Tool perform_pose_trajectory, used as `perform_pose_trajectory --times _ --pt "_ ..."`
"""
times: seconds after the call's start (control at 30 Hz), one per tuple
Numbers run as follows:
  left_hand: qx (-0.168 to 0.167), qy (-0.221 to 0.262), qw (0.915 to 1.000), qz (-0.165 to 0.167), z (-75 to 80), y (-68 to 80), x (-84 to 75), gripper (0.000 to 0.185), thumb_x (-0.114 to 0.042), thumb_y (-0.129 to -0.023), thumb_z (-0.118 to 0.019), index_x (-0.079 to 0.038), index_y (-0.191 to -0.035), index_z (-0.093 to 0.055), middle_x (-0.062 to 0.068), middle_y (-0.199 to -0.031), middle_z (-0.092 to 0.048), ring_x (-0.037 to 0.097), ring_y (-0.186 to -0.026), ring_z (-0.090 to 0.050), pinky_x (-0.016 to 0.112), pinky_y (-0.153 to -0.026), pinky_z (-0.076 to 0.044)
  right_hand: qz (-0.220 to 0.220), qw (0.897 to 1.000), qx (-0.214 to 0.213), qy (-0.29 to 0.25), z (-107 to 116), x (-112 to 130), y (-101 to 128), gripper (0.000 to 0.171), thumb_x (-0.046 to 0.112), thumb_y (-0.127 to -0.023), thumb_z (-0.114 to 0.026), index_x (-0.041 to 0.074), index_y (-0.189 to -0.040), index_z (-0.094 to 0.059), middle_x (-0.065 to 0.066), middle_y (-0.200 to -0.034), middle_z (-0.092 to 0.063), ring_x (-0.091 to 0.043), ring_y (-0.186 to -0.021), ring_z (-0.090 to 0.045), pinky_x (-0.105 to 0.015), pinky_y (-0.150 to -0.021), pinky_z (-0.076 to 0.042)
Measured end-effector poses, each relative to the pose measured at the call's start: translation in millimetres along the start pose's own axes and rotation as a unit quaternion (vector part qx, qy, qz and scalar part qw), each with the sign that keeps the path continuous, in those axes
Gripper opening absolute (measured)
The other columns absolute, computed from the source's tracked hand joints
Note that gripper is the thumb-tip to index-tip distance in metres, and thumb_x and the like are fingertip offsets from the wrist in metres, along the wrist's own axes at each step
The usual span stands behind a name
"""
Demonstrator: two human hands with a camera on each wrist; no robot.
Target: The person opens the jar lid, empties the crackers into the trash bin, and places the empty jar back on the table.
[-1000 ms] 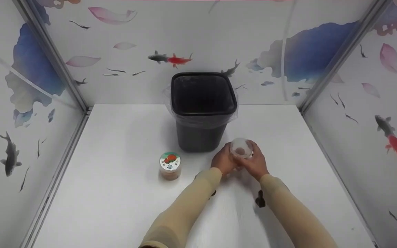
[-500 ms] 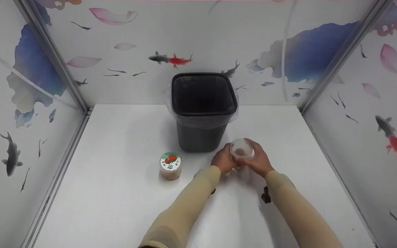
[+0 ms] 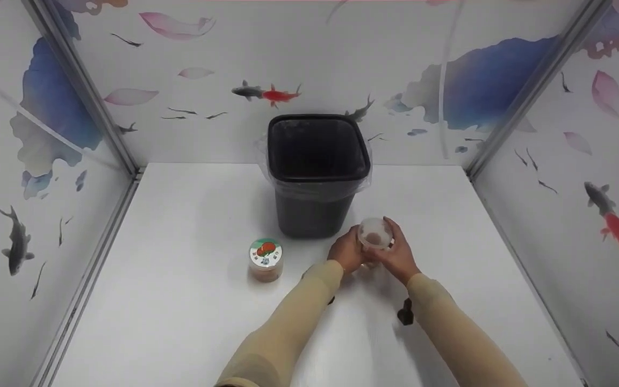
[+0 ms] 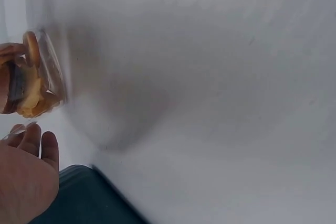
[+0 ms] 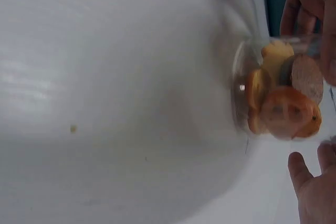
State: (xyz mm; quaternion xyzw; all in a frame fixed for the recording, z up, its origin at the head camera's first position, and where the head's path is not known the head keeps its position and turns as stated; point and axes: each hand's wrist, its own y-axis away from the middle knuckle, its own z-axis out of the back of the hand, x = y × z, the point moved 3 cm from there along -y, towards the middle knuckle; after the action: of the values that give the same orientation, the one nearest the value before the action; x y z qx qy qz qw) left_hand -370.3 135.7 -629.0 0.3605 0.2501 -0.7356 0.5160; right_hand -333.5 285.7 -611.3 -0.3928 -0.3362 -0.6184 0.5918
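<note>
White table (image 3: pixel 191 215) fills a booth whose walls are printed with fish and petals. One black bin (image 3: pixel 316 172), lined with a clear bag, stands at the back. Two jars: a sealed jar (image 3: pixel 265 259) with a printed lid stands left of the bin; a clear jar (image 3: pixel 375 235) of round snacks is gripped between the left hand (image 3: pixel 348 251) and right hand (image 3: pixel 398 252), just before the bin.
</note>
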Motion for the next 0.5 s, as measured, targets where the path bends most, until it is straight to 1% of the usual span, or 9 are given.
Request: perform_pose_trajectory --times 0.13,0.23,0.33,0.5 --pt "-0.002 0.0 1.0 0.003 -0.1 -0.1 2.0 0.084 -0.037 -0.08 -0.084 -0.017 -0.15 -0.041 -0.001 -0.143 -0.054 0.015 -0.132 -0.049 0.031 -0.11 -0.035 -0.018 0.999 -0.026 0.011 -6.3 0.6 0.8 0.109 0.054 -0.07 -0.087 0.017 -0.154 -0.029 -0.011 -0.152 -0.037 -0.031 -0.135 -0.039 -0.055 -0.109 -0.034" --pt "0.0 -0.001 1.0 0.003 0.5 0.2 2.2 0.084 -0.037 -0.079 -0.085 -0.017 -0.149 -0.043 -0.002 -0.143 -0.055 0.014 -0.131 -0.049 0.031 -0.11 -0.036 -0.022 0.999 -0.019 0.016 -4.3 -0.7 -0.8 0.107 0.055 -0.07 -0.087 0.018 -0.153 -0.032 -0.01 -0.152 -0.037 -0.031 -0.134 -0.04 -0.055 -0.108 -0.035" --pt "0.006 0.004 1.0 0.003 1.6 1.2 1.1 0.083 -0.037 -0.08 -0.085 -0.017 -0.149 -0.043 -0.002 -0.141 -0.056 0.013 -0.129 -0.05 0.031 -0.109 -0.038 -0.018 0.999 0.019 0.018 2.5 -2.3 -4.7 0.102 0.05 -0.072 -0.087 0.02 -0.153 -0.033 -0.01 -0.153 -0.037 -0.032 -0.135 -0.039 -0.057 -0.108 -0.034" --pt "0.017 0.021 0.9996 0.01 2.5 3.1 1.1 0.085 -0.04 -0.079 -0.085 -0.019 -0.15 -0.042 -0.004 -0.142 -0.054 0.011 -0.13 -0.049 0.032 -0.109 -0.038 0.008 0.996 0.082 0.02 13.9 -1.7 -13.5 0.095 0.038 -0.075 -0.088 0.017 -0.153 -0.036 -0.013 -0.152 -0.039 -0.035 -0.138 -0.036 -0.06 -0.11 -0.03"
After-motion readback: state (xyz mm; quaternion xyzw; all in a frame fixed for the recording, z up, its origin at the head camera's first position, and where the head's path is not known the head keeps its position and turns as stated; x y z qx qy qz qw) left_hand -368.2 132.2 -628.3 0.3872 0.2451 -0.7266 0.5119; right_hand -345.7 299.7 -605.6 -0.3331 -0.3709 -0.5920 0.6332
